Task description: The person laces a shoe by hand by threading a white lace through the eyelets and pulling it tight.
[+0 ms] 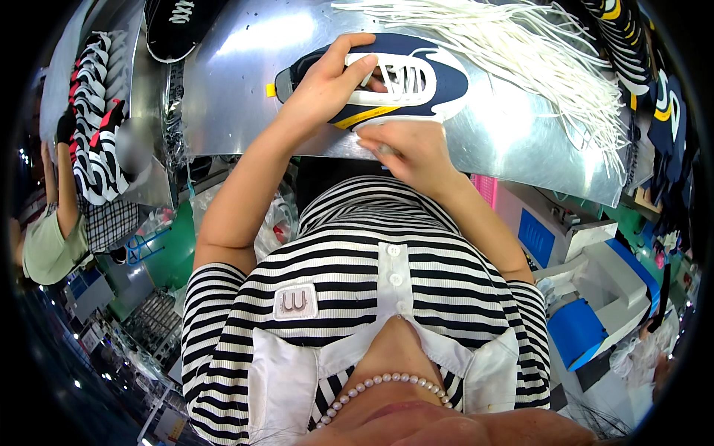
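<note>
A navy sneaker (pixel 451 83) with white overlays, a yellow side stripe and white laces lies on its side on the metal table, toe to the right. My left hand (pixel 327 85) grips it around the collar, the thumb by the top of the laces and some fingers hidden in the opening. White laces (pixel 405 78) run across part of the eyelet row, with a loose loop toward the toe. Close against the shoe's near side, my right hand (pixel 413 152) is closed in a pinch; what it holds is too small to make out.
A large pile of white shoelaces (pixel 520 52) spreads over the metal table (pixel 230 97) at the right. A black shoe (pixel 178 26) sits far left. Rows of shoes (pixel 97 141) stand left, beside another person (pixel 56 238). A blue and white machine (pixel 595 312) is at lower right.
</note>
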Action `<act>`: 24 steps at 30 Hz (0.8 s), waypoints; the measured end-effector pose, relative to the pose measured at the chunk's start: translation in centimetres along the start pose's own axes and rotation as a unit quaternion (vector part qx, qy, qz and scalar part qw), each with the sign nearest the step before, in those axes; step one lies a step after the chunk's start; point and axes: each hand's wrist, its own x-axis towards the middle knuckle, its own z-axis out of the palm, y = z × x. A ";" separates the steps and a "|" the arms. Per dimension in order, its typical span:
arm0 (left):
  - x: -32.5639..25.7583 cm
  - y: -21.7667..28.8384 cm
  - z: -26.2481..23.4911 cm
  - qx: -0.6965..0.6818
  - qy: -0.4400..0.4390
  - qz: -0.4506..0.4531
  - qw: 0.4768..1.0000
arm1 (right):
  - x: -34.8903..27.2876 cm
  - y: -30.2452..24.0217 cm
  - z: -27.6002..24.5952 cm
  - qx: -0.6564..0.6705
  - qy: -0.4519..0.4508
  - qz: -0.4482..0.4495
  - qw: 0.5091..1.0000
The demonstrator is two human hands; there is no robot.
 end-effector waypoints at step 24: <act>-4.1 -1.8 0.5 0.320 0.112 0.187 0.922 | -0.6 -3.3 -2.4 0.095 -0.026 0.361 0.927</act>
